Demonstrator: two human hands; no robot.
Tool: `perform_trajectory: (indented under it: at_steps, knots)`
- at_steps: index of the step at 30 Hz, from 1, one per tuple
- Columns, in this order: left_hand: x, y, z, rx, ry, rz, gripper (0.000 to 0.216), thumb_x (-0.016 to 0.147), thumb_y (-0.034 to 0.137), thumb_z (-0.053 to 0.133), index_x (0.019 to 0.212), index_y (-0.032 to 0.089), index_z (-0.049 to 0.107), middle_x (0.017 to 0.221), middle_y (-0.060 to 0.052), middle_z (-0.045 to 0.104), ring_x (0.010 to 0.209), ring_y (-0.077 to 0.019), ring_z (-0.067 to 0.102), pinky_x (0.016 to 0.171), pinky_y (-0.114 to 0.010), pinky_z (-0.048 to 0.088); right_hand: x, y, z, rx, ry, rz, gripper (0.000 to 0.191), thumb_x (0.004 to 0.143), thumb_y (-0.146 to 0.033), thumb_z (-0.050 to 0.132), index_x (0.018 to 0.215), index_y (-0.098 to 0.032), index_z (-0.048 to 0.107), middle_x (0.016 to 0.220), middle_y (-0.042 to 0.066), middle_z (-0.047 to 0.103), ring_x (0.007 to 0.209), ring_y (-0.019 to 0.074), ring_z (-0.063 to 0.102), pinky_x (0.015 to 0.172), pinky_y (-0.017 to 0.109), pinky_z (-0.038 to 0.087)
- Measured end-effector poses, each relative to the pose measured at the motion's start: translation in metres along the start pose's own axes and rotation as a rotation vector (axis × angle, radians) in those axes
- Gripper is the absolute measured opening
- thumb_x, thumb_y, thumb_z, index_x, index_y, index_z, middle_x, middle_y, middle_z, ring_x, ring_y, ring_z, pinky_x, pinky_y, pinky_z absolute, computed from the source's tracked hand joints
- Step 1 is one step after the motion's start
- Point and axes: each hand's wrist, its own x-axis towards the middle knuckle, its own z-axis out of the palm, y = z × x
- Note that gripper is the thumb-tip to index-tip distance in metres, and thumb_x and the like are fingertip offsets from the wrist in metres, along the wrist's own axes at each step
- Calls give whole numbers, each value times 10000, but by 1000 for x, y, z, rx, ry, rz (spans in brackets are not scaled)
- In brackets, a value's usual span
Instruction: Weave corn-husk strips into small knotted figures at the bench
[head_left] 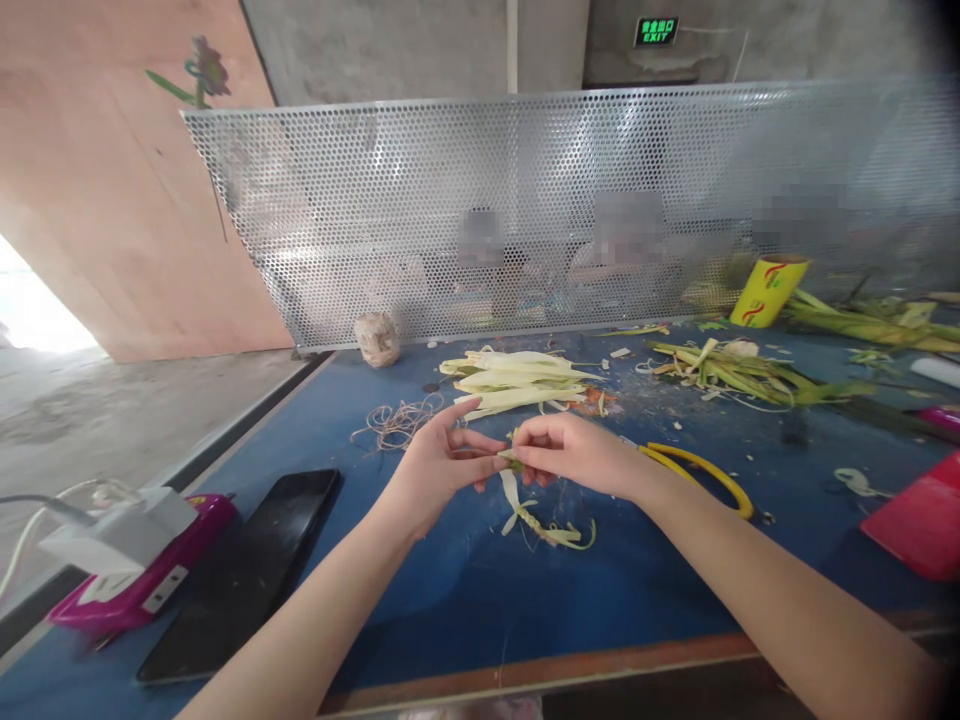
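My left hand (442, 465) and my right hand (574, 450) meet above the blue table (450, 600). Both pinch a small piece of pale green husk between thumb and fingers. Below the fingertips, a braided husk strip (534, 522) with loose ends trails toward the table; whether it joins the pinched piece is hard to tell. Just beyond my hands lies a pile of pale husk leaves (517, 378). A tangle of thin cord (397, 425) is left of the pile. By my right forearm rest scissors with yellow handles (705, 470), partly hidden by it.
A black phone (247, 570) and a purple power strip (161, 575) with a white plug lie at left. Green husks (742, 370), a yellow roll (769, 292) and a red object (922, 520) are at right. Behind stands a perforated metal screen (405, 190), with people beyond.
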Motion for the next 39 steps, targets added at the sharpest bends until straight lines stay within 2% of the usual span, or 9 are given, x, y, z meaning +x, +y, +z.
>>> perform_trajectory:
  at_steps: [6, 10, 15, 20, 26, 31, 34, 36, 39]
  knots:
    - [1, 1, -3, 0, -51, -105, 749, 605, 143, 752, 1254, 94, 381, 727, -35, 668, 462, -66, 505, 465, -218, 389, -1, 1, 1, -42, 34, 12, 143, 810, -301, 525, 740, -179, 546, 650, -8, 592, 606, 110, 547, 566, 225, 421]
    - [2, 2, -3, -24, -68, -118, 766, 607, 154, 755, 1265, 101, 365, 704, -30, 668, 443, -66, 499, 442, -216, 366, -1, 3, 0, -59, 23, -17, 138, 810, -299, 527, 745, -179, 542, 670, -5, 602, 615, 108, 547, 572, 223, 422]
    - [2, 1, -1, -49, -10, -97, 770, 550, 118, 781, 1232, 97, 423, 665, -20, 664, 484, -76, 529, 457, -207, 391, 0, 5, 1, -151, 57, -36, 146, 812, -318, 526, 765, -181, 541, 659, -7, 591, 601, 113, 536, 556, 231, 407]
    - [2, 0, 1, 5, 50, 57, 839, 525, 125, 786, 1267, 89, 397, 661, -29, 673, 547, -114, 570, 455, -206, 415, -1, 4, 3, -170, 109, -56, 132, 816, -310, 528, 791, -182, 538, 674, -5, 591, 603, 109, 539, 542, 227, 405]
    - [-3, 5, 4, 67, 61, 205, 810, 576, 124, 744, 1300, 124, 380, 705, -28, 667, 600, -131, 591, 478, -213, 456, -1, 0, 2, -46, 31, -51, 161, 841, -327, 497, 817, -178, 553, 733, 16, 622, 624, 103, 553, 593, 240, 439]
    - [-8, 9, 6, 54, 107, 289, 814, 571, 115, 747, 1304, 138, 393, 699, -30, 660, 615, -142, 590, 462, -210, 456, 0, -2, 1, 14, 28, -131, 201, 853, -339, 488, 772, -172, 565, 699, 4, 604, 589, 85, 533, 573, 222, 443]
    - [-13, 11, 9, 49, 134, 348, 877, 561, 93, 756, 1335, 182, 351, 707, -17, 665, 556, -123, 567, 462, -216, 470, -4, -7, 2, 54, 55, -178, 171, 854, -292, 491, 764, -167, 564, 665, -4, 592, 568, 75, 530, 554, 208, 447]
    - [-18, 12, 10, 6, 196, 433, 929, 561, 77, 756, 1356, 240, 305, 757, -14, 669, 631, -145, 603, 468, -208, 474, -9, -12, 4, 87, 82, -213, 150, 844, -291, 511, 773, -171, 566, 665, -6, 594, 565, 73, 534, 539, 199, 448]
    - [-24, 11, 12, 1, 204, 526, 937, 576, 68, 751, 1357, 295, 284, 724, 11, 660, 640, -157, 623, 510, -229, 496, -18, -19, 7, 55, 94, -274, 129, 834, -299, 533, 787, -187, 576, 662, -9, 594, 548, 75, 537, 502, 189, 437]
